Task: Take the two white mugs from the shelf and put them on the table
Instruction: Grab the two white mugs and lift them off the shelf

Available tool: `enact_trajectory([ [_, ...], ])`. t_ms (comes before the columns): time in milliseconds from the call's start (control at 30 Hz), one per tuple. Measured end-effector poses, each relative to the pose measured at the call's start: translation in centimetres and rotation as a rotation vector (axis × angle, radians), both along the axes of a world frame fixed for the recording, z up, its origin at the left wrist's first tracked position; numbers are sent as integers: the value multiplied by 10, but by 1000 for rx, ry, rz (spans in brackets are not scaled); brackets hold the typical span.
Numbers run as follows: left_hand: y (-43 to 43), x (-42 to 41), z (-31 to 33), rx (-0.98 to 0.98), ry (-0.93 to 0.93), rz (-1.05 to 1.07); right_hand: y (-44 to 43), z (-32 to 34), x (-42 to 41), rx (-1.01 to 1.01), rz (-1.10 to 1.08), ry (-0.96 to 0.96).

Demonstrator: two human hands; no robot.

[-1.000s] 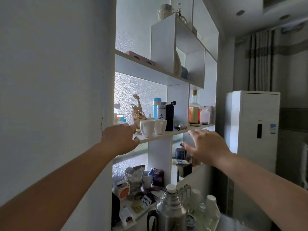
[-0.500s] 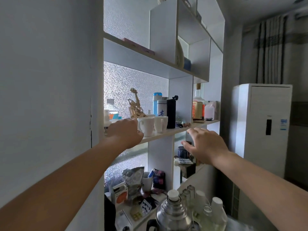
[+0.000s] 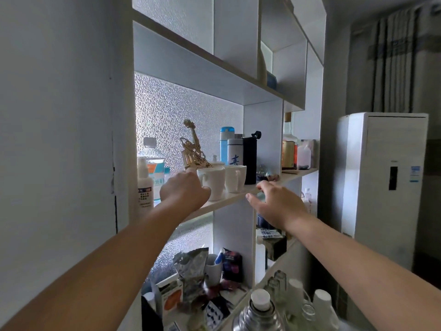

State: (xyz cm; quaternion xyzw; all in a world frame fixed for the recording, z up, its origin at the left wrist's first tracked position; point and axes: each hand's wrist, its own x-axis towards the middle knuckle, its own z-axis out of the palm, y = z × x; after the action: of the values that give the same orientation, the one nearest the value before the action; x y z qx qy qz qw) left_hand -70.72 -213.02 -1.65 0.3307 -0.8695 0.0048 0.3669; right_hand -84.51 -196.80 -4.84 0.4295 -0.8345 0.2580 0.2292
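Two white mugs stand side by side on the middle shelf board (image 3: 238, 198). My left hand (image 3: 183, 189) is against the left mug (image 3: 214, 183), covering its handle side, thumb on its lower front and a fingertip by its rim. The other fingers are hidden behind the hand, so a grip cannot be judged. The mug rests on the board. The right mug (image 3: 235, 179) stands free, handle toward me. My right hand (image 3: 274, 204) hovers just below and in front of the shelf edge, fingers spread and holding nothing.
Behind the mugs are a gold violin ornament (image 3: 193, 149), a blue flask (image 3: 224, 144), a white flask (image 3: 235, 151) and a black flask (image 3: 250, 160). Bottles (image 3: 152, 163) stand left of my hand. Packets, glasses and a steel thermos (image 3: 260, 311) crowd below. A white floor unit (image 3: 381, 177) stands right.
My left hand has moved forward onto the left mug's handle side. My right hand has risen to the shelf edge. The view has come closer to the shelf.
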Motion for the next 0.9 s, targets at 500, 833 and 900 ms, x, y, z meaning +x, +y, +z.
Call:
enact_trajectory([
  [500,-37,-39,-10,-7,-7,-38,-74,1,-48,-94,-16,-117],
  [833,-47,-47,-5,167,37,-131,-107,-6,-71,-286,92,-253],
  [900,-50,-47,-5,223,54,-140,-112,-9,-73,-359,118,-266],
])
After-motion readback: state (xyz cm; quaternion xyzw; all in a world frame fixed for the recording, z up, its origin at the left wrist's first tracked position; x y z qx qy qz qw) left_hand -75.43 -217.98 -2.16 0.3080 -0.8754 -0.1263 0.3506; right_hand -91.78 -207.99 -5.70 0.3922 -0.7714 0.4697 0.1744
